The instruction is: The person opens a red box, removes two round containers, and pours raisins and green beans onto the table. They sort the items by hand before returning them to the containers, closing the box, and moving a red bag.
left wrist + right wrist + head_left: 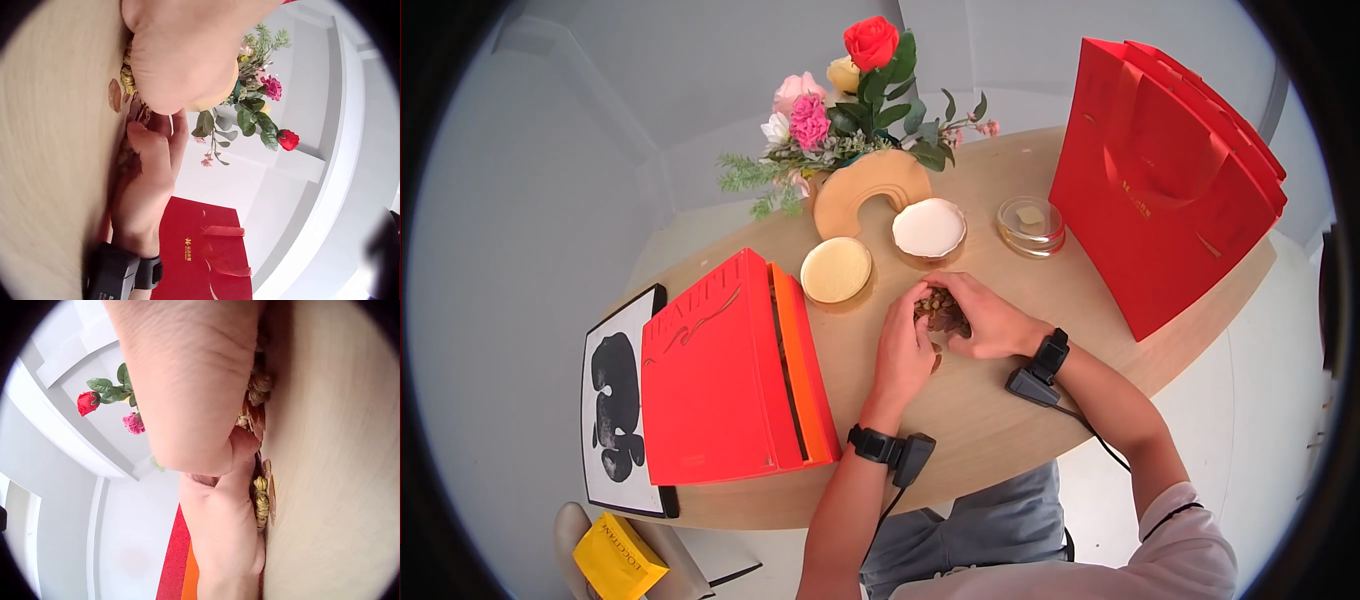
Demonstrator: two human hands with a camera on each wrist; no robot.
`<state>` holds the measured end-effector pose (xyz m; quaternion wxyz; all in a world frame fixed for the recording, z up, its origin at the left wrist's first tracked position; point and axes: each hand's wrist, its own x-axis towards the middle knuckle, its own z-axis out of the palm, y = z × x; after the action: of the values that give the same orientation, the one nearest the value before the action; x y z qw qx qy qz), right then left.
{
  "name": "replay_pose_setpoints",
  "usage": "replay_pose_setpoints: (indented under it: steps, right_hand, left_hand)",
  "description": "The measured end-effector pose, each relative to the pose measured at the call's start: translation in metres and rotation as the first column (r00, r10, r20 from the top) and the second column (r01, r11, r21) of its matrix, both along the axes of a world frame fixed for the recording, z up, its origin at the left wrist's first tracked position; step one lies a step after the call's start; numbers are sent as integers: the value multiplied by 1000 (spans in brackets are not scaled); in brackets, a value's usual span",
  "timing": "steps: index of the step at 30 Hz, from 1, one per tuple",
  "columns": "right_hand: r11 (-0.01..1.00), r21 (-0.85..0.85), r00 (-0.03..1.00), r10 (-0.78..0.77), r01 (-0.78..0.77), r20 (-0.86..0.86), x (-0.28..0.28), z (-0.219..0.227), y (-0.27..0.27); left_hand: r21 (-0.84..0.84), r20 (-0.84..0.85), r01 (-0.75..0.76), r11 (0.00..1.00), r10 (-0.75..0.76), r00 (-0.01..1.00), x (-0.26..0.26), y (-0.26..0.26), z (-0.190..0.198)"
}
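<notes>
A small heap of brown and yellowish pieces (943, 312), some flat, others knotted or ridged, lies on the wooden table (990, 440). Around it the two hands form a ring, with fingertips meeting at the far side. The left hand (904, 345) borders the heap's left, and the right hand (992, 318) its right. Both have gently bent fingers touching the pieces. One flat brown piece (114, 95) lies just outside the heap. In the right wrist view, yellowish ridged pieces (261, 503) show beside the left hand (222, 531). The palms hide part of the heap.
Beyond the hands stand a cream-topped round container (836, 270), a white-topped one (929, 229), a clear dish (1031, 228), an arched block (865, 185) and flowers (809, 122). A red box (710, 380) and framed picture (615, 400) lie left; a red bag (1160, 190) stands right.
</notes>
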<state>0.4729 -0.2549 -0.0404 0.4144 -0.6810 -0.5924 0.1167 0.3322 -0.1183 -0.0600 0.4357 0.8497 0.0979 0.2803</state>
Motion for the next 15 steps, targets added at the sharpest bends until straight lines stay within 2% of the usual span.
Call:
replay_pose_setpoints:
  steps: [7, 15]
  right_hand:
    - [999, 35, 997, -24, 22, 75, -3, -3, 4]
    - [996, 89, 999, -22, 19, 35, -3, -3, 4]
  left_hand:
    - [-21, 9, -54, 998, 54, 998, 1, 0, 2]
    - [-81, 53, -61, 995, 65, 996, -1, 1, -1]
